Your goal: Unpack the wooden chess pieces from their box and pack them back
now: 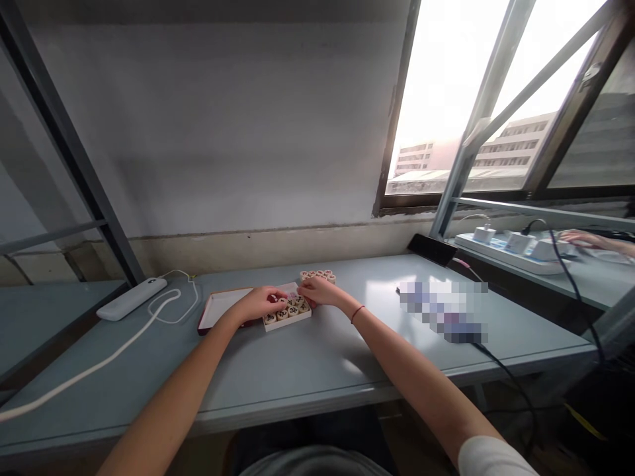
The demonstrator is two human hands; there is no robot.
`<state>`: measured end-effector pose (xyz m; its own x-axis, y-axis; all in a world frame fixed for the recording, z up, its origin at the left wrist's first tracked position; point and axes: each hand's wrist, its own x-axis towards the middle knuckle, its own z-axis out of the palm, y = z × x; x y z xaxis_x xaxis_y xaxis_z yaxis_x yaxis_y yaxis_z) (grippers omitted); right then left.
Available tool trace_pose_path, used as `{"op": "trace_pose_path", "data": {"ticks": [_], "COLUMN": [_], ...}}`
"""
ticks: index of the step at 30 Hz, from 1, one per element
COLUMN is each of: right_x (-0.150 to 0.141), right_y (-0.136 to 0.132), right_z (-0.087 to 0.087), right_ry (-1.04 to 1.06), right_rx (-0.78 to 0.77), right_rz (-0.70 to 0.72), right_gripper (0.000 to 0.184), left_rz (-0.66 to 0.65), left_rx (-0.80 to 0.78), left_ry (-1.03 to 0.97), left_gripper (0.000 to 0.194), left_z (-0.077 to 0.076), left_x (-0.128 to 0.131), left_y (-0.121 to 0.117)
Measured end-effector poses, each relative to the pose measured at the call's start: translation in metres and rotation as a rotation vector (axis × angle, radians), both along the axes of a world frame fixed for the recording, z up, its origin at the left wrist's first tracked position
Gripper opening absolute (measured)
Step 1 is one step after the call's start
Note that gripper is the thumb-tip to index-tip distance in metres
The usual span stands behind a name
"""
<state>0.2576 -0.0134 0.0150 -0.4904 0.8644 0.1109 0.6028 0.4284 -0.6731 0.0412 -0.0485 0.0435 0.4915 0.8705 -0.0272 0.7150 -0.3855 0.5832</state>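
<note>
A small white box (292, 320) of round xiangqi pieces (293, 310) with dark characters stands on the desk in front of me. Over its left side, my left hand (260, 303) is closed, thumb and fingertips together at a piece in the box. My right hand (320, 291) reaches the box's far right corner with its fingers bent and pressed together; what is between them is hidden. Behind that hand, more xiangqi pieces (325, 274) are stacked in a block. The box lid (218, 308), dark red outside and white inside, lies open side up to the left, partly behind my left hand.
A white power strip (133, 299) with a thick cable (114, 357) lies at the left. On the right are a blurred-out object (444, 312) with a black cable and a dark tablet-like object (430, 251). Another person's hand (585, 238) shows beyond a second power strip (510, 254).
</note>
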Motion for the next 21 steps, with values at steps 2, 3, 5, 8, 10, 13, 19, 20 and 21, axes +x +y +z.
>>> {"op": "trace_pose_path", "data": {"ticks": [2,3,5,8,10,13,19,20,21], "right_x": [0.0,0.0,0.001,0.0,0.0,-0.003,-0.019,-0.022,-0.024], "right_y": [0.001,0.001,0.002,0.0,-0.002,-0.009,-0.025,-0.027,-0.028], "right_z": [-0.001,-0.002,-0.002,0.0,0.003,0.01,0.02,0.021,0.021], "right_ry": [0.003,0.003,0.0,-0.025,-0.04,-0.008,0.029,0.045,0.07], "right_rx": [0.002,0.003,0.008,0.012,0.092,0.319,0.459,0.442,0.417], "right_rz": [0.002,0.001,0.003,0.011,-0.015,-0.086,0.005,0.004,0.001], "right_gripper": [0.031,0.031,0.032,0.032,0.028,0.02,0.02,0.019,0.018], "left_rz": [-0.038,-0.051,-0.066,-0.066,-0.045,0.01,0.019,0.021,0.028], "left_rx": [0.0,0.007,0.025,0.06,0.072,0.113,0.168,0.147,0.122], "left_ry": [-0.018,-0.023,-0.031,-0.045,-0.06,-0.135,-0.46,-0.514,-0.562], "left_gripper": [0.05,0.049,0.046,0.042,0.04,0.04,0.037,0.038,0.039], "left_z": [0.001,0.001,0.0,-0.003,-0.006,-0.01,-0.006,-0.005,-0.004], "left_x": [0.0,0.0,0.0,-0.001,-0.002,-0.001,0.012,0.014,0.016], "left_y": [-0.001,-0.001,0.0,0.002,0.004,0.007,0.003,0.002,0.001]}}
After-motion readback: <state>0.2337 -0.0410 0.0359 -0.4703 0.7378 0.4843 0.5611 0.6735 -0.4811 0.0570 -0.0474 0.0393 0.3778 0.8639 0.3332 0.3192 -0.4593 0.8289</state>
